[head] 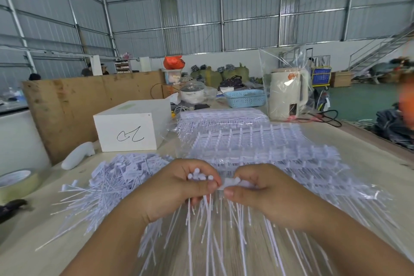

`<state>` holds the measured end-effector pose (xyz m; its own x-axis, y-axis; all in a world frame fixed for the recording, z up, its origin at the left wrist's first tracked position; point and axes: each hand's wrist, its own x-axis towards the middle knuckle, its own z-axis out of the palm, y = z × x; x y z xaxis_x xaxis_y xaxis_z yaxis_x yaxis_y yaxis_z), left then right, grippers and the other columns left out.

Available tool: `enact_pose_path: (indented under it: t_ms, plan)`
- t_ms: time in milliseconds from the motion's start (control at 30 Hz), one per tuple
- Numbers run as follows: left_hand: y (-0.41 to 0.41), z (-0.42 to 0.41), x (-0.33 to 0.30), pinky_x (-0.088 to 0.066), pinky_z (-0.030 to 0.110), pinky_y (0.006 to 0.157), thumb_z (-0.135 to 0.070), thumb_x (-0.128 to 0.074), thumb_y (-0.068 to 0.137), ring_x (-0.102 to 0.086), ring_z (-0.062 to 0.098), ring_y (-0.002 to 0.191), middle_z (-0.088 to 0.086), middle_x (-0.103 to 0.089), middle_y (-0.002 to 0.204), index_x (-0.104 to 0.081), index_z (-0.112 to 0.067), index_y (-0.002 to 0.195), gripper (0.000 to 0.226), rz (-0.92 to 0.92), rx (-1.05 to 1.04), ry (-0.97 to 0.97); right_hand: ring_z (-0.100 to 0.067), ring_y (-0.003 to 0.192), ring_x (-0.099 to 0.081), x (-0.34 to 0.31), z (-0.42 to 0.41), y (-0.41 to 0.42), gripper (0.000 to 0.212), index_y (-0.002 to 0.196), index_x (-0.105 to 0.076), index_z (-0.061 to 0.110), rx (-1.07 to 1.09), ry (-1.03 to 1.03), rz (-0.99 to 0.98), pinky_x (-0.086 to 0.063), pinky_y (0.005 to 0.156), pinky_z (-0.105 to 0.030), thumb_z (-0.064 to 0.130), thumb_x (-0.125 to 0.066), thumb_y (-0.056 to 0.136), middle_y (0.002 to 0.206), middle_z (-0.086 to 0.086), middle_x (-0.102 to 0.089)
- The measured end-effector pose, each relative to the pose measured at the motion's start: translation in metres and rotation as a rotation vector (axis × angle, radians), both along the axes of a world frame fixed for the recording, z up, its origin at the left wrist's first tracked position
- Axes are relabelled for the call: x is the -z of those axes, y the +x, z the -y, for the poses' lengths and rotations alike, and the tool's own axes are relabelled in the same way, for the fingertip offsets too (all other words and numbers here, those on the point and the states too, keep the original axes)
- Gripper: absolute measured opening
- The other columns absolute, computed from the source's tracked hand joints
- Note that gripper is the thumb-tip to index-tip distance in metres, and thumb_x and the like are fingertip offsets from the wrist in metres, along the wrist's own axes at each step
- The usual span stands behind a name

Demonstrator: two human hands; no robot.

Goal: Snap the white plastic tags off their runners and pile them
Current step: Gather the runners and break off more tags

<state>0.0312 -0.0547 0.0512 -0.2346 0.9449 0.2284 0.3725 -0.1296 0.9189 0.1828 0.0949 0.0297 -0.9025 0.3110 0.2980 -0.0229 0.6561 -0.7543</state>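
The left hand (177,188) grips a bunch of white plastic tags (199,178) while the right hand (264,195) fingers (233,192) pinch the white plastic runner (230,182) between them, near the worktop (358,145) front edge. A loose pile of snapped tags (116,177) lies toward the left edge, and clear-wrapped runner sheets (257,141) lie behind the hands.

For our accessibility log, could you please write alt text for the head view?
Two bare hands, left hand and right hand, each grip one runner of white plastic tags above a table. A pile of loose tags lies to the left, bagged runners behind, and a white box beyond the pile.
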Motion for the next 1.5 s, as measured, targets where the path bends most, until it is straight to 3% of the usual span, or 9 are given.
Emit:
enact_pose_path:
  t_ms: [333,500,633,733,833,1033,1233,1367,1500]
  plan:
    - [0.027,-0.02,0.003,-0.036,0.016,0.042,-0.02,-0.065,0.085,-0.044,0.009,0.041,-0.002,-0.057,0.055,-0.071,-0.026,0.071,0.016,0.143,-0.339,0.315,-0.007,0.043,-0.043,-0.001,0.024,-0.016,0.037,0.065,-0.051,0.026,0.352,0.053,-0.373,-0.038,0.045,-0.021,0.058,-0.055,0.083,0.05,0.01,-0.051]
    - [0.013,-0.017,0.001,-0.034,0.017,0.039,-0.012,-0.06,0.092,-0.043,0.01,0.039,0.0,-0.055,0.054,-0.071,-0.028,0.066,0.032,0.219,-0.599,0.384,-0.007,0.042,-0.032,-0.012,0.004,-0.005,0.048,0.06,-0.031,0.02,0.553,0.021,-0.509,-0.028,0.042,-0.018,0.042,-0.059,0.091,0.046,0.011,-0.04]
    - [0.011,-0.015,0.0,-0.038,0.017,0.043,-0.018,-0.066,0.085,-0.047,0.012,0.044,0.0,-0.058,0.058,-0.072,-0.025,0.069,0.018,0.189,-0.423,0.292,-0.001,0.04,-0.038,-0.009,0.008,0.002,0.014,0.086,-0.056,0.027,0.206,-0.115,-0.287,-0.032,0.042,-0.016,0.036,-0.067,0.088,0.054,0.014,-0.053]
    - [0.017,-0.013,0.001,-0.042,0.016,0.049,-0.021,-0.078,0.074,-0.056,0.011,0.053,0.002,-0.063,0.064,-0.073,-0.023,0.074,0.005,0.15,-0.214,0.216,0.004,0.065,-0.06,-0.004,0.017,-0.003,0.046,0.123,-0.04,0.05,0.065,0.018,-0.113,-0.041,0.059,-0.013,0.054,-0.064,0.083,0.08,0.022,-0.065]
    - [0.017,-0.008,-0.001,-0.045,0.017,0.054,-0.018,-0.068,0.076,-0.059,0.012,0.062,0.002,-0.066,0.073,-0.074,-0.022,0.079,0.007,0.054,-0.089,0.124,0.005,0.09,-0.063,-0.004,0.02,-0.001,0.07,0.134,-0.024,0.059,0.022,0.031,-0.077,-0.047,0.076,-0.019,0.061,-0.062,0.076,0.104,0.017,-0.067]
    - [0.008,0.002,-0.003,-0.045,0.026,0.059,-0.017,-0.066,0.068,-0.051,0.023,0.071,0.027,-0.064,0.099,-0.074,-0.023,0.091,0.025,0.043,0.135,-0.002,-0.004,0.085,-0.068,-0.009,0.024,0.002,0.076,0.137,-0.027,0.052,-0.055,-0.043,-0.108,-0.052,0.076,-0.017,0.038,-0.076,0.081,0.097,0.011,-0.07]
    - [0.003,0.004,-0.002,-0.039,0.05,0.079,-0.01,-0.062,0.067,-0.053,0.036,0.092,0.028,-0.063,0.107,-0.074,-0.023,0.091,0.029,-0.033,0.235,-0.117,-0.011,0.083,-0.068,-0.007,0.023,0.002,0.078,0.128,-0.036,0.056,-0.098,-0.057,-0.033,-0.052,0.083,-0.028,0.047,-0.08,0.064,0.088,-0.004,-0.069]
    - [0.002,0.004,-0.004,-0.044,0.033,0.064,-0.016,-0.064,0.067,-0.053,0.021,0.073,0.006,-0.065,0.086,-0.074,-0.028,0.085,0.024,-0.099,0.16,-0.168,0.001,0.063,-0.054,-0.001,0.019,-0.002,0.053,0.112,-0.055,0.049,-0.022,0.033,-0.033,-0.04,0.064,-0.024,0.051,-0.08,0.065,0.067,0.015,-0.057]
    - [0.005,0.0,-0.002,-0.036,0.025,0.056,-0.016,-0.064,0.075,-0.045,0.014,0.061,-0.001,-0.059,0.075,-0.073,-0.03,0.082,0.017,-0.188,0.011,-0.139,0.011,0.072,-0.054,0.003,0.016,-0.003,0.044,0.106,-0.054,0.053,0.099,0.135,-0.005,-0.033,0.06,-0.014,0.061,-0.073,0.067,0.077,0.037,-0.054]
